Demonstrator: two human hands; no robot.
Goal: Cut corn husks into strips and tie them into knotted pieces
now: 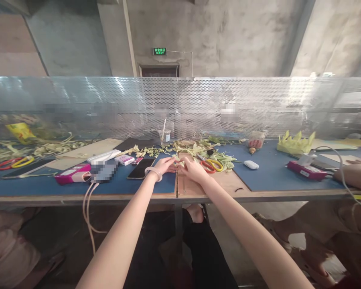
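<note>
The lit green exit sign [159, 51] reads "安全出口" above "EXIT". Print on the yellow packet [21, 133], the white-and-purple box [124, 159] and the plastic cup [167, 137] is too small to read.

Counting from my end of the feed: two bare hands, one left hand [166, 165] and one right hand [193, 169]. Two pairs of red-and-yellow-handled scissors [211, 165], two boxy magenta plastic units [74, 174]. Then singles: one pale ring-shaped bracelet [154, 173], one white oval plastic case [251, 164], one clear plastic cup [165, 136], one green-lit rectangular exit sign [159, 51]. Pale green leaf strips [228, 160]? Lol, too tangled for me to count.
</note>
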